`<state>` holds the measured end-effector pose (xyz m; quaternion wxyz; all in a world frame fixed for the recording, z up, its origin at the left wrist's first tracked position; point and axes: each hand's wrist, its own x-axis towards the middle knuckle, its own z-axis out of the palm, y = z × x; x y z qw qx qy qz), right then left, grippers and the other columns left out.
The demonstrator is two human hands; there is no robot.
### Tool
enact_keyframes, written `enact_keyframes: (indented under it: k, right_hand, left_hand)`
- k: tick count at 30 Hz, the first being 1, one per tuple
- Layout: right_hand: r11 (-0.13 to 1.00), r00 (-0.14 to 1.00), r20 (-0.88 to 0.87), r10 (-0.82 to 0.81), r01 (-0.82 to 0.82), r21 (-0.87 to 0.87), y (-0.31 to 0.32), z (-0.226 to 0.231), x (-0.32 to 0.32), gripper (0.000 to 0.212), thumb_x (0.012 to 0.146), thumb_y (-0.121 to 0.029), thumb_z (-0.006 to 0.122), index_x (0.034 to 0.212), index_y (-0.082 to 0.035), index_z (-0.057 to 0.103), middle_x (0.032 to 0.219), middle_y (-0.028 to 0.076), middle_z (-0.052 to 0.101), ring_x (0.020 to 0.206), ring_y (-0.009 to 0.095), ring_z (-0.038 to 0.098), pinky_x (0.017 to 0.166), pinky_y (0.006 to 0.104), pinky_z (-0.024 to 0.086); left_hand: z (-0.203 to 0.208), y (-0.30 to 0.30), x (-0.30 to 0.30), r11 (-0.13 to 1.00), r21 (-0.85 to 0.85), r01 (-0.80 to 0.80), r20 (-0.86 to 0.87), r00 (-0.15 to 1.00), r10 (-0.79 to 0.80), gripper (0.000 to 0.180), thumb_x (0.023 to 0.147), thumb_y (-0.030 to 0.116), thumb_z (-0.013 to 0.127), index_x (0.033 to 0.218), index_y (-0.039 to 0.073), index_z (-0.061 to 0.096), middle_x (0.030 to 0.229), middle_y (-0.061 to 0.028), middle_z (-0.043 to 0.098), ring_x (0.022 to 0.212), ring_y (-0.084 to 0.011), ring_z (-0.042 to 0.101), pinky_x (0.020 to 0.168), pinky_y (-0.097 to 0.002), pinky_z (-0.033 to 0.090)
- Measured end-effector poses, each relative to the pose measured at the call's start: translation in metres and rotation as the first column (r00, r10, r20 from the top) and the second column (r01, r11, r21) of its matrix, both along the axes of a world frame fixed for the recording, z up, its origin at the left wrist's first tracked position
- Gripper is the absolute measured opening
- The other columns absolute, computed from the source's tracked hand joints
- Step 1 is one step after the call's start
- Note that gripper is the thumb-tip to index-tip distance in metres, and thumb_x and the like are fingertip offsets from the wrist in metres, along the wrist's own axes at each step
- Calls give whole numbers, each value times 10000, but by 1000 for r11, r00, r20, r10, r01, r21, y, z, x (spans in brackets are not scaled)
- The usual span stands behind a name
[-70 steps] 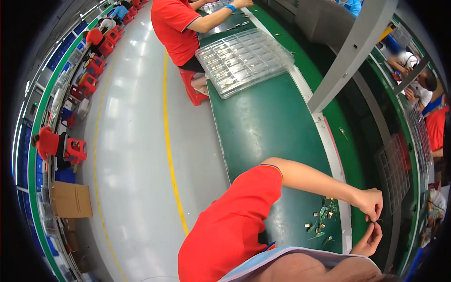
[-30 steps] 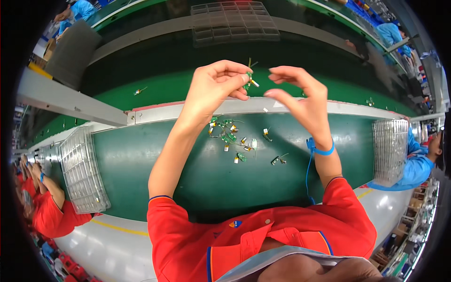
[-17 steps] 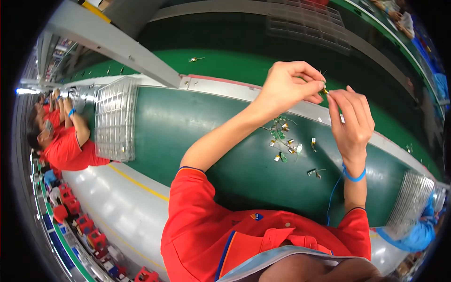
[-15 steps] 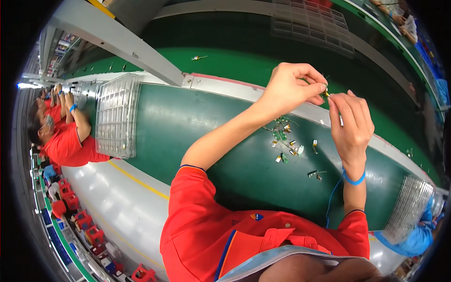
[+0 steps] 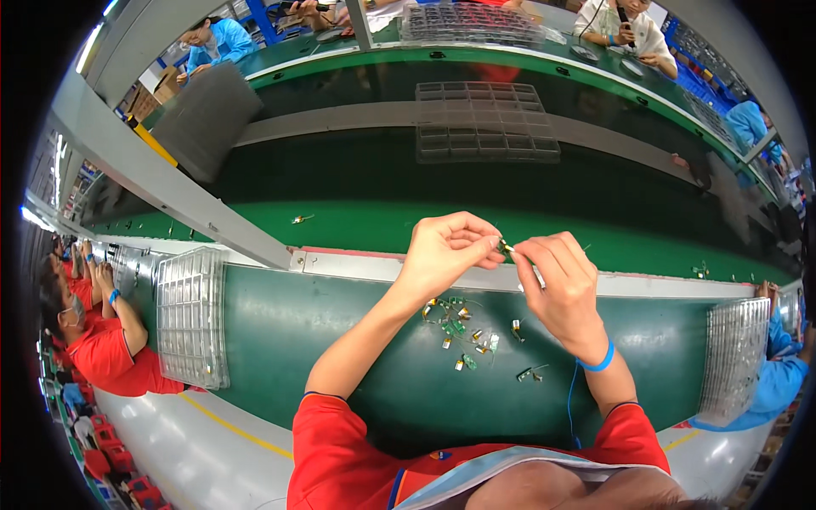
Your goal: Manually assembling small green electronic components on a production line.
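Note:
Between my two hands, above the bench's far metal rail, is a small green circuit board (image 5: 507, 247) with a yellowish part on it. My left hand (image 5: 455, 255) pinches one side of it between thumb and fingers. Close against its other side, my right hand (image 5: 565, 285) has thumb and forefinger pressed together on it. Fine details of the board are too small to make out. Below the hands, a loose cluster of similar small boards (image 5: 470, 362) with silver-and-yellow parts and thin wires lies on the green bench (image 5: 289, 340). One separate piece (image 5: 517, 330) rests just right of the cluster.
Clear compartment trays stand on edge at left (image 5: 191, 319) and right (image 5: 735, 361). Beyond the rail (image 5: 365, 266) runs a green conveyor belt (image 5: 340, 225) carrying a few small parts. A slanted metal post (image 5: 170, 183) rises at left. A blue cord (image 5: 571, 399) hangs from my right wristband. Co-workers sit around.
The view has tilted up, bringing in more of the far bench and the people there. Both hands appear lower and further left in the picture, still pinching the small board.

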<state>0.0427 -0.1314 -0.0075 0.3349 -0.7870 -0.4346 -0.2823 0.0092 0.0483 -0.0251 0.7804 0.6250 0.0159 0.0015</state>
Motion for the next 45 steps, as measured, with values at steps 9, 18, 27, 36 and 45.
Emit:
enact_keyframes:
  k: [9, 18, 27, 36, 45]
  right_hand:
    - [990, 878, -465, 119, -72, 117, -3, 0, 5, 77, 779, -7, 708, 836, 19, 663, 771, 98, 651, 689, 181, 622, 648, 277, 511]
    - [922, 640, -702, 314, -28, 387, -6, -3, 8, 104, 813, -51, 714, 891, 14, 695, 841, 90, 667, 792, 145, 645, 738, 271, 533]
    - [889, 620, -688, 376, -31, 458, -11, 3, 5, 81, 788, -29, 730, 858, 7, 710, 822, 89, 672, 761, 142, 640, 716, 266, 531]
    - [937, 923, -345, 170, -43, 346, -4, -5, 0, 159, 729, -1, 768, 872, -1, 698, 823, 92, 669, 727, 159, 636, 679, 254, 533]
    - [903, 846, -449, 289, -86, 420, -7, -3, 7, 209, 731, 36, 746, 929, -9, 697, 885, 85, 657, 793, 144, 632, 694, 253, 561]
  left_hand:
    - [-3, -13, -6, 955, 247, -162, 235, 966, 103, 110, 877, -4, 626, 965, -71, 631, 893, -131, 677, 815, -199, 692, 740, -291, 583]
    - [7, -20, -12, 986, -8, -165, 194, 967, 163, 150, 909, 36, 591, 1008, -64, 642, 927, -149, 676, 820, -213, 690, 773, -317, 587]
    - [8, -26, -18, 984, 40, -176, 330, 931, 154, 147, 900, 28, 604, 1014, -64, 624, 963, -161, 673, 863, -206, 677, 803, -336, 578]
    - [7, -33, -20, 970, -54, -237, 318, 917, 242, 144, 884, -25, 613, 1021, -62, 590, 937, -148, 668, 861, -187, 668, 802, -313, 568]
    - [7, -38, -19, 966, -7, -257, 382, 893, 240, 147, 897, -25, 595, 1038, -54, 569, 953, -135, 655, 866, -177, 662, 804, -296, 561]
